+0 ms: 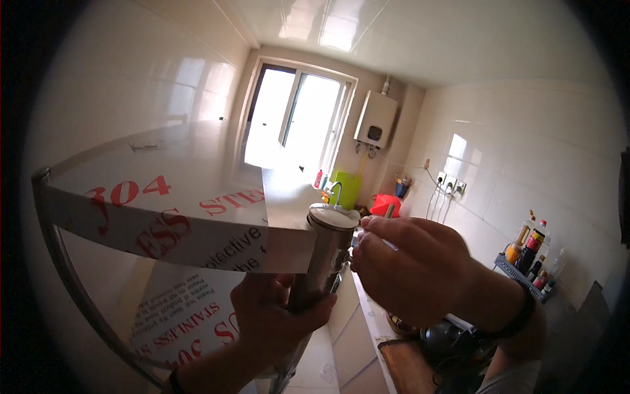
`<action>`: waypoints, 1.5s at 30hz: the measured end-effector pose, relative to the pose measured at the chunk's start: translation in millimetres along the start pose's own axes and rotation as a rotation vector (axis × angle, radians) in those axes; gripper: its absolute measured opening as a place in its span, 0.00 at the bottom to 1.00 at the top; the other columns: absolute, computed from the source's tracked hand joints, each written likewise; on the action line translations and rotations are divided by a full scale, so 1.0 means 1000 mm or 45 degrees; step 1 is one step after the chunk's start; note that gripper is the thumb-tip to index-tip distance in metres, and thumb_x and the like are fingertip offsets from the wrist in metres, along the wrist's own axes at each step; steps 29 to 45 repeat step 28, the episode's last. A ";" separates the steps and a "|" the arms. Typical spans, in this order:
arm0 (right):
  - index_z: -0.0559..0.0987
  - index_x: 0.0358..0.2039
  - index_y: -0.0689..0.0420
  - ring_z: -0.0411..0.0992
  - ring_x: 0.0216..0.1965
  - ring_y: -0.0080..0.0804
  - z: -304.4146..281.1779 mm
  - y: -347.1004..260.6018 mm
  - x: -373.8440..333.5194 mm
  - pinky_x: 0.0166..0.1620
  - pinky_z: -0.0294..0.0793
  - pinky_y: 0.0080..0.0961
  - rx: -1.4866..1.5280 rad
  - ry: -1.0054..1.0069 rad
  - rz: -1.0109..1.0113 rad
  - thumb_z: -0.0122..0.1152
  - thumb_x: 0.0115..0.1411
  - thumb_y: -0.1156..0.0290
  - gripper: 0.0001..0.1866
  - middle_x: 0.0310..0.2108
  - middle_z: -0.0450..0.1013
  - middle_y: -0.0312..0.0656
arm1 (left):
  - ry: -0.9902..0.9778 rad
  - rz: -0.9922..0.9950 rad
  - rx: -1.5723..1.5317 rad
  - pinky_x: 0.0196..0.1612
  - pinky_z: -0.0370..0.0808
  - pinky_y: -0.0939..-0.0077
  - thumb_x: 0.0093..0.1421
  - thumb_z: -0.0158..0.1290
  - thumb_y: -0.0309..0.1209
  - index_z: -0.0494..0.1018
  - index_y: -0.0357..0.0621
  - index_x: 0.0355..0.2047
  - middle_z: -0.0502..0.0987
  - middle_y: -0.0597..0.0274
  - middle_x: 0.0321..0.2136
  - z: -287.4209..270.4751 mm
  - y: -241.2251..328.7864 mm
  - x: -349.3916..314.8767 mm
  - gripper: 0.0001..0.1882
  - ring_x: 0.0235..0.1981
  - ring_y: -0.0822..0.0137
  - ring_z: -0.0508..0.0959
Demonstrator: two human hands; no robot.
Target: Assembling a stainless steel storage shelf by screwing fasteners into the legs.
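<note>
A metal shelf unit (pixel 282 249), partly covered in white protective film with red print, fills the left side. At its near corner stands a round metal post (pixel 321 256) topped by a flat round cap (pixel 333 217). My left hand (pixel 279 315) is closed around this post just below the upper shelf's edge. Beside the cap, my right hand (pixel 413 259) pinches a thin rod-like piece (pixel 390 211), whose end sticks up past the fingers. Its other end is hidden by the hand, so I cannot tell whether it touches the post.
A counter (pixel 367 322) runs along the right, bearing a dark pot-like thing (pixel 453 345). Bottles stand in a grey rack (pixel 518 272) by the wall. Farther back are a faucet (pixel 337 190), a green board (pixel 348 187), a red item (pixel 386 205) and a water heater (pixel 377 119).
</note>
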State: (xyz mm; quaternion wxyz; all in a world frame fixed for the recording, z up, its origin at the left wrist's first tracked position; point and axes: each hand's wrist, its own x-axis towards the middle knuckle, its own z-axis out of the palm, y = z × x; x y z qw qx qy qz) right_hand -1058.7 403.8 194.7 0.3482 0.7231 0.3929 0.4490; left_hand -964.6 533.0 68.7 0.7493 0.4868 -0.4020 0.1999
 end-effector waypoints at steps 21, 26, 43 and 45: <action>0.72 0.33 0.64 0.72 0.30 0.33 0.012 -0.005 -0.025 0.29 0.75 0.23 0.433 0.234 0.383 0.62 0.43 0.76 0.14 0.27 0.69 0.45 | -0.332 0.832 1.736 0.47 0.65 0.65 0.59 0.41 0.35 0.63 0.43 0.41 0.67 0.53 0.38 -0.043 -0.033 0.045 0.13 0.41 0.59 0.69; 0.73 0.27 0.66 0.71 0.30 0.35 0.020 -0.010 -0.014 0.31 0.76 0.23 0.418 0.312 0.212 0.61 0.41 0.77 0.11 0.26 0.68 0.46 | -0.487 0.523 1.083 0.50 0.63 0.64 0.59 0.42 0.39 0.62 0.45 0.46 0.63 0.53 0.47 -0.095 -0.066 0.039 0.17 0.47 0.61 0.66; 0.73 0.25 0.66 0.71 0.30 0.35 0.018 -0.006 -0.018 0.32 0.76 0.23 0.361 0.321 0.198 0.61 0.41 0.77 0.09 0.26 0.68 0.46 | -0.651 0.197 0.521 0.52 0.62 0.64 0.58 0.43 0.40 0.60 0.46 0.48 0.61 0.53 0.50 -0.121 -0.140 -0.011 0.20 0.50 0.61 0.65; 0.73 0.25 0.66 0.71 0.30 0.35 0.018 -0.006 -0.018 0.32 0.76 0.23 0.361 0.321 0.198 0.61 0.41 0.77 0.09 0.26 0.68 0.46 | -0.651 0.197 0.521 0.52 0.62 0.64 0.58 0.43 0.40 0.60 0.46 0.48 0.61 0.53 0.50 -0.121 -0.140 -0.011 0.20 0.50 0.61 0.65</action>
